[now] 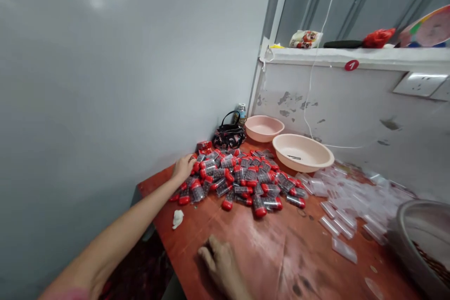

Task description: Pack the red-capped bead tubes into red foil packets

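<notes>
My left hand (183, 168) reaches to the left edge of a heap of small clear tubes with red caps (246, 176), filled with dark round pieces. Its fingertips touch the outer tubes, but they are partly hidden, so I cannot make out whether one is gripped. Nearer to me, my right hand (222, 262) rests on the red tabletop (260, 243) with its fingers loosely bent and the thumb apart. Nothing shows in it. A crumpled white tissue (177, 219) lies between the two hands, close to the table's left edge.
Behind the heap stand a black patterned handbag (229, 137), a bottle (241, 111), a pink basin (264, 127) and a cream basin (303, 152). Empty clear sleeves (346, 218) lie spread at right, beside a grey tub (409, 225). A wall (123, 79) borders the left side.
</notes>
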Demonstrator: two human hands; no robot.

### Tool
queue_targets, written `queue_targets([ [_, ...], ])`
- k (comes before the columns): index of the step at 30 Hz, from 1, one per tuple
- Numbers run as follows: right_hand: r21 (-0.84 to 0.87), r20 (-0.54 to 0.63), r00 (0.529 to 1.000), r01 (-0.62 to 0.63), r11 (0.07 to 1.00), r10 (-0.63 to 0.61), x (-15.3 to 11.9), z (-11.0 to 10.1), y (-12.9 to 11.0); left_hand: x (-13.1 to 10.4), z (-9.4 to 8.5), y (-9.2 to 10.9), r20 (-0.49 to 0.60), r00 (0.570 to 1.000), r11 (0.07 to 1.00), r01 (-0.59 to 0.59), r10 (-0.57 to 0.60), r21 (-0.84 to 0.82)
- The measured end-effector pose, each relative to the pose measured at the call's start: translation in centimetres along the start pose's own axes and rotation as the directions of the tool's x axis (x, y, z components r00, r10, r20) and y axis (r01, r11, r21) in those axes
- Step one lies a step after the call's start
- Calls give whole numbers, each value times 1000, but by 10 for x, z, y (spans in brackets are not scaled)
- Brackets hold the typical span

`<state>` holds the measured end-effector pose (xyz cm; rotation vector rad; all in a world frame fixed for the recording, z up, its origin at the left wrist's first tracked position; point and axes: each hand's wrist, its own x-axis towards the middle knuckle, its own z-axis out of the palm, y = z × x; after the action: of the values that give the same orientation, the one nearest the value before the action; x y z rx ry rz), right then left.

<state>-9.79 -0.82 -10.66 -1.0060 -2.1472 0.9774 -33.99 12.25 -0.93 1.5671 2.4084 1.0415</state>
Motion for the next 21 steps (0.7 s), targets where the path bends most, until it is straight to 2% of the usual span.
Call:
queue_targets([
  [4, -13, 40, 999, -11, 1000, 11, 8, 4, 5, 55, 21, -15, 34, 991, 980, 126, -133, 157],
  [8, -50, 44, 999, -16, 999, 18, 12, 14, 11, 83, 38, -30, 115, 955, 932, 232, -272, 278],
  [12, -105, 11, 999, -29, 994, 30, 10, 20, 12, 99, 51, -35, 181, 908, 881, 292, -377, 373],
  [18, -119, -1, 1000, -13, 993, 13, 10, 18, 10, 107, 48, -36, 290, 890, 885, 216, -352, 412],
  [21, -116, 3, 1000, -11, 993, 11, 10, 19, 11, 107, 44, -34, 281, 892, 877, 212, -354, 430],
])
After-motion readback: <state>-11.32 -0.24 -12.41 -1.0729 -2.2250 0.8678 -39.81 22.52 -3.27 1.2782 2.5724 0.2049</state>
